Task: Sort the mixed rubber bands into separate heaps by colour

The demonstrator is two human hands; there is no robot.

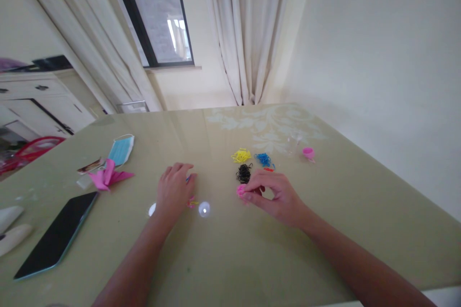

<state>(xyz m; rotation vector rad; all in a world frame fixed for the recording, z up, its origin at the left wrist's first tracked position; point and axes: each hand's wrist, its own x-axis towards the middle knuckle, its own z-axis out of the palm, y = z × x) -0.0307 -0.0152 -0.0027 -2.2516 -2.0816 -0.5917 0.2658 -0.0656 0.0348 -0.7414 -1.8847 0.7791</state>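
My right hand (275,194) has its thumb and forefinger pinched together at a small clump of pink rubber bands (241,190). Just beyond it lie small piles of black rubber bands (244,172), yellow rubber bands (241,155) and blue rubber bands (264,159). A few red bands (268,169) show past the right knuckles. My left hand (175,186) is palm down over the table, fingers curved and thumb apart. Some pink and yellow bands (192,203) lie beside its thumb side, and a blue bit shows by the thumb tip; the palm hides what is beneath.
On the left of the table (223,259) are a dark tablet (57,235), a pink folded-paper shape (108,175), a blue face mask (121,150) and white objects (12,237). A small pink cup (309,154) stands to the right. A wall borders the right side.
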